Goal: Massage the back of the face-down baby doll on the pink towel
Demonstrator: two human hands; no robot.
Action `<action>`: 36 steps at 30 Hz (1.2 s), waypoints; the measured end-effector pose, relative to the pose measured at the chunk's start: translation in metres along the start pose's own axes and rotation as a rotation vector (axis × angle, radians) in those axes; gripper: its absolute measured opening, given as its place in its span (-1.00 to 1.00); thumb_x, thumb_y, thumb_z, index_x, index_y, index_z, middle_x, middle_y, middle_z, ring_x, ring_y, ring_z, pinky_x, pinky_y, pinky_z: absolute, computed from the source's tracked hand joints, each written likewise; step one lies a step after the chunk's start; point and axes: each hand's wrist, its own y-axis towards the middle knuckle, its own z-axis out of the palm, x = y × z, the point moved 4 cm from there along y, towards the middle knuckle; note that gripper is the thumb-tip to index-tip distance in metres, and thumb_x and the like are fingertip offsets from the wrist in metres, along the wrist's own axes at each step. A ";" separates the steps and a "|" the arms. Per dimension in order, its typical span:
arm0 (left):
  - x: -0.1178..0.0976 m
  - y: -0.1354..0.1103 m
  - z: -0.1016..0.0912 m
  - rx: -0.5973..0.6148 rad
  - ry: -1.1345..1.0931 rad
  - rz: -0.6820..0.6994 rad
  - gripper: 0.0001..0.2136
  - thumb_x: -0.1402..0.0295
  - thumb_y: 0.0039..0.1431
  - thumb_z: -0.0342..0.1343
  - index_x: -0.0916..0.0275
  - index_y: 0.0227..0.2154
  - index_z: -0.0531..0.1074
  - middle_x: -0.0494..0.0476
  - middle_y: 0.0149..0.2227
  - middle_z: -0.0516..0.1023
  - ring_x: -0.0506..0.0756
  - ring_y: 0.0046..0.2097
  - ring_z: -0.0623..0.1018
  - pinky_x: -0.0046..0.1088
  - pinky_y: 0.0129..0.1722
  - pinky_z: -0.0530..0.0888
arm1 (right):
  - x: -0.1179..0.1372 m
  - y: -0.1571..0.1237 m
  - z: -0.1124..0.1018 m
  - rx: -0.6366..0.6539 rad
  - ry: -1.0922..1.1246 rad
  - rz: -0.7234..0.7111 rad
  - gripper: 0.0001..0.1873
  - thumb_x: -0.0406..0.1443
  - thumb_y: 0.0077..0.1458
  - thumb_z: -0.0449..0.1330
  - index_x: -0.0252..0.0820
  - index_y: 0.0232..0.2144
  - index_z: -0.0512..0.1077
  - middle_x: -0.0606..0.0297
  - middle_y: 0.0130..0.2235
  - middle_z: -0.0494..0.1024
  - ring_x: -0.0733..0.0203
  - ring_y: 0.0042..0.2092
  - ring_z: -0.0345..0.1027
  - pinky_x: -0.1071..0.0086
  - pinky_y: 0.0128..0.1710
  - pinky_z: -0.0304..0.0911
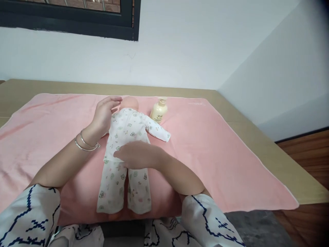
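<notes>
A doll (130, 102) lies on a pink blanket with its bare, rounded head away from me. It is dressed in a white printed top (128, 125) and matching trousers (111, 192). My left hand (103, 111) is beside the head and the left shoulder, fingers stretched and apart, holding nothing. That hand and wrist hide most of the doll's left-side sleeve. Over the waist, my right hand (138, 154) has its fingers bent at the lower hem of the top. The other sleeve (158, 131) spreads out to the right.
A cream pump bottle (159, 110) stands right of the doll's head. The pink blanket (205, 154) covers much of the wooden table (246, 137). Behind is a white wall (167, 51) with a dark-framed window (77, 20).
</notes>
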 end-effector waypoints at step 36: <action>-0.007 -0.001 0.044 0.431 -0.249 -0.383 -0.48 0.09 0.27 -0.20 0.26 0.09 0.42 0.42 0.12 0.48 0.38 0.31 0.36 0.06 0.19 0.43 | -0.142 -0.036 -0.049 -0.638 -0.280 1.023 -0.65 -0.37 0.25 -0.05 -0.31 -0.02 0.43 -0.08 -0.02 0.57 -0.10 0.01 0.45 0.22 -0.13 0.30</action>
